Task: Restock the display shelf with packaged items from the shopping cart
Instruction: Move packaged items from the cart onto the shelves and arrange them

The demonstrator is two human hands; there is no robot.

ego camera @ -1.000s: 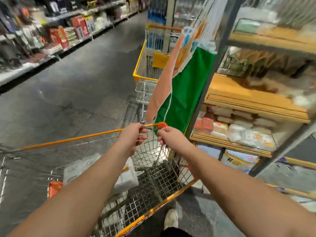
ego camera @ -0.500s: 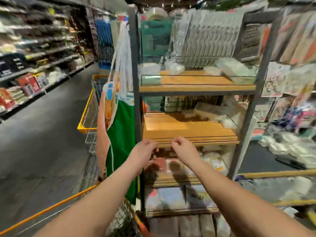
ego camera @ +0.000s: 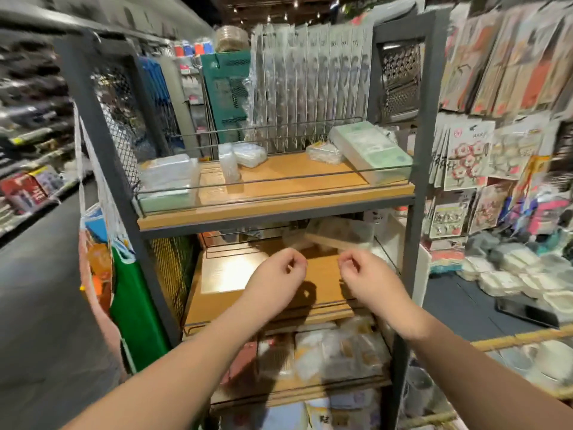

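The display shelf (ego camera: 414, 209) has a dark metal frame and wooden boards and stands straight ahead. My left hand (ego camera: 277, 274) and my right hand (ego camera: 361, 274) hover side by side before the middle board (ego camera: 229, 274), fingers loosely curled, holding nothing. That board is bare at the front, with a long blurred pack (ego camera: 335, 235) at its back. The top board carries a green-and-white box (ego camera: 369, 150), clear flat packs (ego camera: 167, 178) and small bagged items (ego camera: 248, 155). Wrapped packs (ego camera: 335, 352) fill the board below. The shopping cart is out of view.
A green and orange bag (ego camera: 133, 311) hangs on the shelf's left post. Carded goods (ego camera: 465, 156) hang on the right, above white containers (ego camera: 511, 274) on a low display. An aisle floor (ego camera: 37, 305) runs along the left, with stocked racks beyond.
My hands have let go of the cart's orange handle and risen in front of the middle board. The view has swung from the cart and aisle round to the shelf.
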